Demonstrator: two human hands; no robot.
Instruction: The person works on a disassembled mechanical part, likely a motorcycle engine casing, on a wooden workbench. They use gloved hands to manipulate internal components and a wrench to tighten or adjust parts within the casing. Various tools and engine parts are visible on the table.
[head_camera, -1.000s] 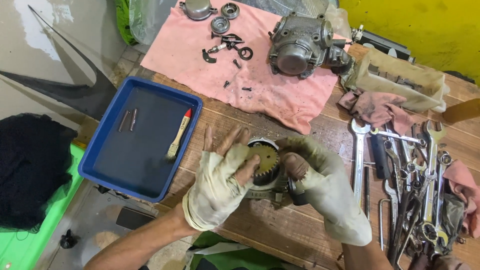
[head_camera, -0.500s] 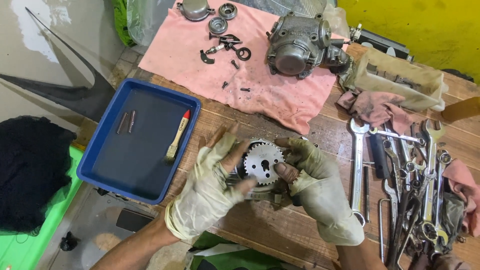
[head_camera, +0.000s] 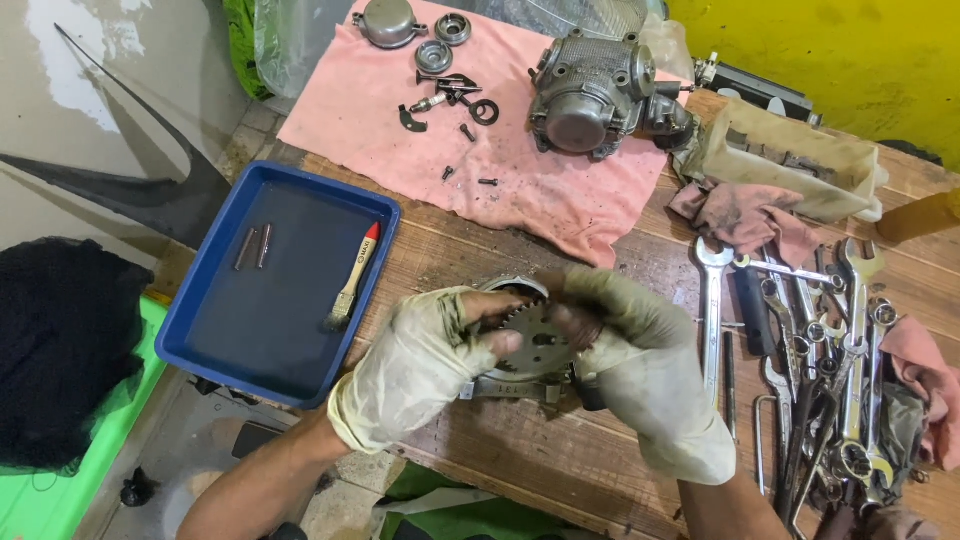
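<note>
Both my hands wear dirty pale gloves and meet over the near edge of the wooden workbench (head_camera: 560, 470). My left hand (head_camera: 420, 365) grips the left side of a round metal gear assembly (head_camera: 538, 348) with a toothed wheel on top. My right hand (head_camera: 640, 350) curls around its right side, fingers over the teeth. The lower metal body of the part (head_camera: 510, 385) shows beneath my hands.
A blue tray (head_camera: 230, 330) at left holds a paintbrush (head_camera: 352, 275) and two pins (head_camera: 254, 246). A pink cloth (head_camera: 520, 180) carries an engine head (head_camera: 590, 95), covers and small parts. Several wrenches (head_camera: 800, 340) lie at right, beside a plastic tub (head_camera: 790, 165) and rags.
My left hand has closed from open, spread fingers to a grip on the gear assembly. The toothed wheel has turned more face-up between my hands.
</note>
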